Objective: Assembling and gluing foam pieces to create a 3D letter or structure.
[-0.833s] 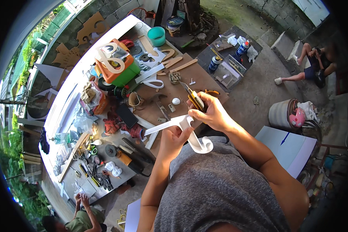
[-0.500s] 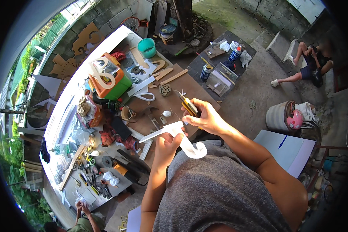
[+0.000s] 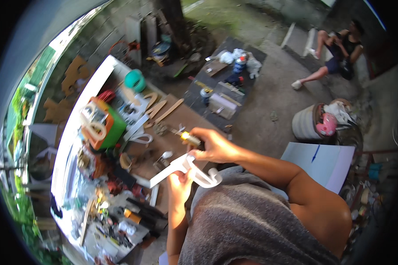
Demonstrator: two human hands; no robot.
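Observation:
My left hand point(image 3: 180, 180) is closed round a white cut-out piece point(image 3: 167, 172), with a flat straight arm and a curved, hooked end point(image 3: 211, 177). The piece is held up in front of my body, above the table's near edge. In my closed right hand point(image 3: 217, 148) is a slim yellow-and-black tool point(image 3: 190, 138), its thin tip pointing away from me; motion blur hides its exact kind. The fingertips of this hand are close to the upper edge of the white piece.
The brown tabletop point(image 3: 172, 115) carries wooden strips point(image 3: 169, 111), a green-and-orange box point(image 3: 107, 128) and a teal bucket point(image 3: 135, 81). Tools and scraps crowd the left side. Beyond stands a dark low table point(image 3: 194, 95) with spray cans. A person point(image 3: 340, 51) sits on steps at far right.
The whole view has swung, so the table lies farther left and lower. The white piece has turned in my left hand, showing more of its edge. Both hands keep their holds.

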